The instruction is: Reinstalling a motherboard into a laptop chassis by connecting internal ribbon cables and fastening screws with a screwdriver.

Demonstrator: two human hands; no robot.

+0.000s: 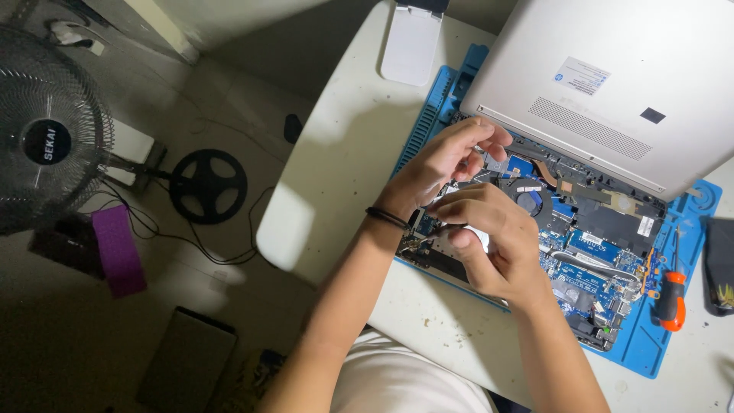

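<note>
An opened laptop lies on a blue work mat, its circuit board and round fan bared. The silver bottom cover sits tilted up over the far side. My left hand, a black band on its wrist, reaches over the board's left end, fingers spread, fingertips by the cover's edge. My right hand is curled just in front of it, pinching a thin dark tool whose tip points left at the board's near left corner. What the tip touches is hidden.
An orange-handled screwdriver lies on the mat's right side, beside a black object. A white flat object rests at the white table's far edge. On the floor to the left are a fan, cables and a purple item.
</note>
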